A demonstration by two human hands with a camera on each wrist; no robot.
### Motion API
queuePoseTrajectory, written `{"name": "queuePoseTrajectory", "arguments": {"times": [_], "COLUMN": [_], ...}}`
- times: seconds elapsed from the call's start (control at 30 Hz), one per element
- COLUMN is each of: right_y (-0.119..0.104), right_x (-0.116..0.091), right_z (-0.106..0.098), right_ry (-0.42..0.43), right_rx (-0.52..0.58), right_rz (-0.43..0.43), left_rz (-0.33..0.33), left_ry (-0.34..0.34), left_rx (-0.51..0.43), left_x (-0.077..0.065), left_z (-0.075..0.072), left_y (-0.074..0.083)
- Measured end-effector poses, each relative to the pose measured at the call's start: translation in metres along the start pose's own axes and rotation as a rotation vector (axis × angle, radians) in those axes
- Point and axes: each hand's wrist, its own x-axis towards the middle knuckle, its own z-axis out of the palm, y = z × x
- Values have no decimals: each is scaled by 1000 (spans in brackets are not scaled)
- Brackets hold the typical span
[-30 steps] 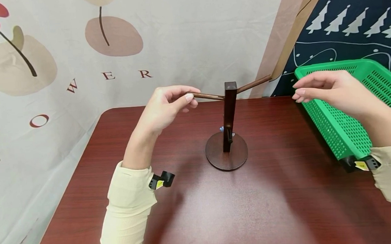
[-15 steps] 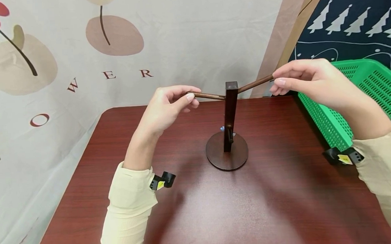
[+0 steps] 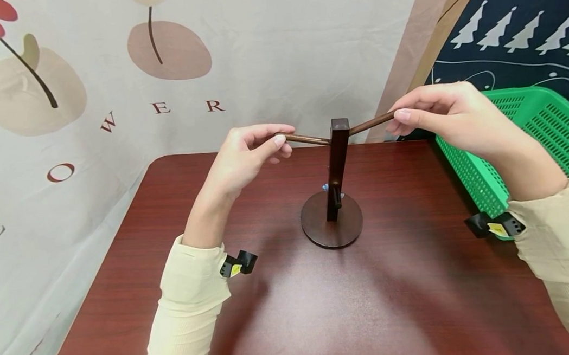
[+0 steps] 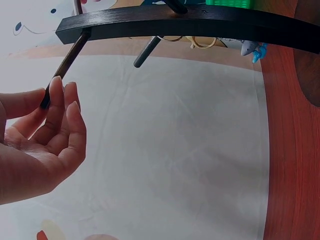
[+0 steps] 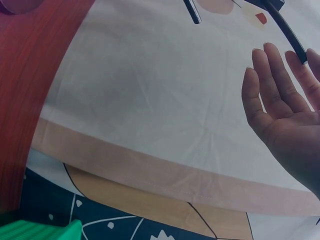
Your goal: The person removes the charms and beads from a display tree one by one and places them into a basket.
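Observation:
A dark wooden stand (image 3: pixel 339 169) with a square post and round base (image 3: pixel 314 227) stands upright on the table, pegs jutting from its post. My left hand (image 3: pixel 239 156) pinches the outer end of the upper left peg (image 3: pixel 309 139) between thumb and fingers, as the left wrist view confirms. On the other side, my right hand (image 3: pixel 457 118) pinches the tip of the upper right peg (image 3: pixel 371 123), its other fingers loosely extended. Behind the post, the left wrist view shows gold-coloured rings (image 4: pixel 204 44) and a small grey and blue charm (image 4: pixel 259 52), mostly hidden from the head view.
A green perforated plastic basket (image 3: pixel 468 182) stands at the right, partly behind my right forearm. The reddish-brown table (image 3: pixel 142 251) ends at a printed cloth (image 3: pixel 282 53) hanging behind it. Lower pegs, such as a short front one (image 3: pixel 337 197), also stick out from the post.
My right hand has moved left from over the basket to the right peg and now pinches its end. My left hand keeps its pinch on the left peg.

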Motion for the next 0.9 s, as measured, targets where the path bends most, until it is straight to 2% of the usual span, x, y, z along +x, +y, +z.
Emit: {"name": "queuePoseTrajectory", "arguments": {"times": [0.27, 0.43, 0.57, 0.9], "right_y": [1, 1, 2, 3], "right_x": [-1, -1, -1, -2], "right_z": [-1, -1, -1, -1], "right_ry": [-9, -10, -9, -11], "right_rx": [15, 16, 14, 21], "right_rz": [-14, -20, -23, -27], "left_rz": [-4, -60, -91, -46], "left_ry": [18, 17, -14, -119], "left_rx": [13, 65, 117, 168], "left_x": [0, -3, -6, -15], "left_z": [2, 3, 3, 17], "left_y": [-2, -5, -13, -32]}}
